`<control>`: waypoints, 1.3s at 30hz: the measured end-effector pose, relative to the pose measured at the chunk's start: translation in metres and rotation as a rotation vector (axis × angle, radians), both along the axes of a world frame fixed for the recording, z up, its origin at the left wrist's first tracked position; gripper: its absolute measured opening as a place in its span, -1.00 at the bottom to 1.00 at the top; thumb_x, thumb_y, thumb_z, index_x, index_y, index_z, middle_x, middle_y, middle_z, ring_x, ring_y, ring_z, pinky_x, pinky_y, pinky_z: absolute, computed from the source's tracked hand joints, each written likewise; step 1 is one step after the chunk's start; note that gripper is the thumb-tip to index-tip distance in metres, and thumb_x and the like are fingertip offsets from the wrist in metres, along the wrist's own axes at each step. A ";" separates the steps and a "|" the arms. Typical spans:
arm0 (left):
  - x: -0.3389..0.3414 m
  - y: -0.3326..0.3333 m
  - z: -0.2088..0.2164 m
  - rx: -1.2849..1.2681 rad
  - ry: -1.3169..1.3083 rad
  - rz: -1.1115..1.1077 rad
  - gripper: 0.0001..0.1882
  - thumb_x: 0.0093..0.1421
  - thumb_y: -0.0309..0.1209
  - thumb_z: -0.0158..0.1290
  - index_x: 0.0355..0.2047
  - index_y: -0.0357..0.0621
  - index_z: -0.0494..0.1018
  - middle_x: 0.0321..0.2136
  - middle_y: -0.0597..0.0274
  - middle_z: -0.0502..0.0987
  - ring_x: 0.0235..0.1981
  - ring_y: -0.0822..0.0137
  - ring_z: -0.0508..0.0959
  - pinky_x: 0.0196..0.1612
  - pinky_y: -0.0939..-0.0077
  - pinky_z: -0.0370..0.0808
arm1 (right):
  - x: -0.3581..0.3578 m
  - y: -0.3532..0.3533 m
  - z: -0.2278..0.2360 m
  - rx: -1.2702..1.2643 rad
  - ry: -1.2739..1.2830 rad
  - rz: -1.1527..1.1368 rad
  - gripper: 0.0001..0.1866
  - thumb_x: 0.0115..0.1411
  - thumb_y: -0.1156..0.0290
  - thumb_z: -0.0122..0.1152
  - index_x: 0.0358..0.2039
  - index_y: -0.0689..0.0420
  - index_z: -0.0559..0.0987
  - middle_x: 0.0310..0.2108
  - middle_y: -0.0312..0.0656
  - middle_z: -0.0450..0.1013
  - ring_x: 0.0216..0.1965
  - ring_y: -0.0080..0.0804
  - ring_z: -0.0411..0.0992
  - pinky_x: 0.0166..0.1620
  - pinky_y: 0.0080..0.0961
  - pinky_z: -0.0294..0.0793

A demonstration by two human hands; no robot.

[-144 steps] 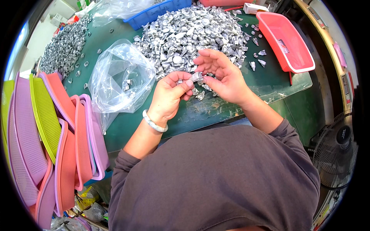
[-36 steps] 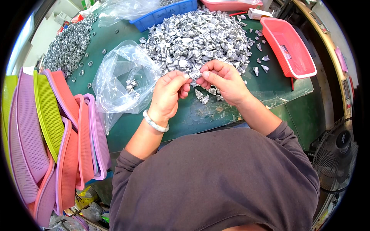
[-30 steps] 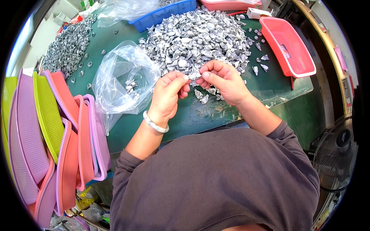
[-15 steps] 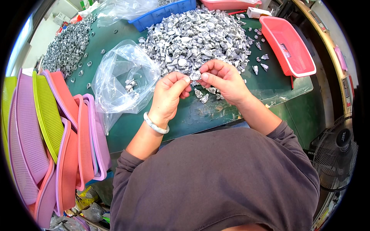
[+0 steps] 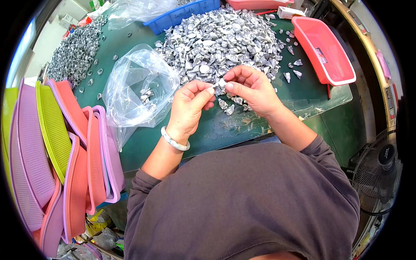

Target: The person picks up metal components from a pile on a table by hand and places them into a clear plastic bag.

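Observation:
My left hand [image 5: 189, 104] and my right hand [image 5: 255, 93] meet at the near edge of a big pile of silvery pieces [image 5: 223, 43]. Thumb and fingertips of each are pinched at a small silvery foil-like piece [image 5: 219, 86] between them; the fingertips partly cover it, so its exact kind cannot be made out. Several loose silvery pieces [image 5: 229, 109] lie on the green table [image 5: 199, 134] just below my hands. Beside my left hand rests an open clear plastic bag [image 5: 125, 97] with a few silvery pieces [image 5: 147, 94] inside.
At the far left spreads a heap of grey rings [image 5: 76, 54]. Stacked purple, green and coral baskets [image 5: 52, 130] crowd the left side. A blue bin [image 5: 182, 15] stands behind the pile, a pink-red basket [image 5: 331, 60] at the right, and a fan [image 5: 377, 169] beyond the table's right end.
The silvery piece has turned or shifted slightly between my fingertips. Both hands stay in nearly the same place.

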State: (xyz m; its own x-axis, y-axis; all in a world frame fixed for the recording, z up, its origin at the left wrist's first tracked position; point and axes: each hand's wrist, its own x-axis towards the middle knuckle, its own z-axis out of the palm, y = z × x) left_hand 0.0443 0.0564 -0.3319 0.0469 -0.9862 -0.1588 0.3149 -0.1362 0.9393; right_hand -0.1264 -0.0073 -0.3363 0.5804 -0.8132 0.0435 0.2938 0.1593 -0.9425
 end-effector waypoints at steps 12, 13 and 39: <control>0.002 -0.002 -0.004 0.057 0.096 -0.068 -0.86 0.12 -0.48 0.00 -0.30 -0.23 0.40 -0.49 0.25 0.51 -0.51 0.48 0.49 -0.43 0.68 0.42 | 0.002 0.001 -0.002 -0.275 -0.009 -0.064 -0.53 0.00 0.65 0.09 -0.04 0.17 0.27 -0.31 -0.26 0.41 -0.32 -0.62 0.32 -0.20 -0.66 0.34; 0.002 -0.002 -0.005 0.062 0.093 -0.072 -0.86 0.12 -0.47 -0.01 -0.29 -0.22 0.39 -0.49 0.26 0.50 -0.51 0.48 0.49 -0.43 0.68 0.42 | 0.002 0.001 -0.002 -0.311 0.003 -0.072 -0.52 -0.01 0.65 0.09 -0.03 0.17 0.26 -0.30 -0.26 0.41 -0.33 -0.62 0.31 -0.20 -0.66 0.33; 0.061 -0.008 -0.004 -0.300 -0.854 0.508 -0.86 0.10 -0.51 0.01 -0.31 -0.25 0.39 -0.47 0.30 0.45 -0.51 0.54 0.40 -0.44 0.70 0.36 | -0.010 -0.042 -0.008 -0.899 0.575 -0.383 -0.65 0.01 0.60 0.07 -0.13 0.21 0.40 -0.30 -0.18 0.45 -0.30 -0.49 0.40 -0.20 -0.55 0.37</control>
State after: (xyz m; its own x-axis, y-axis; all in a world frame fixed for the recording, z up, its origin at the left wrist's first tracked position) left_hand 0.1057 0.0485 -0.3361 0.4501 -0.8120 0.3715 -0.5164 0.1027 0.8502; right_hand -0.1365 -0.0498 -0.3444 0.4230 -0.7498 0.5088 -0.3358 -0.6512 -0.6806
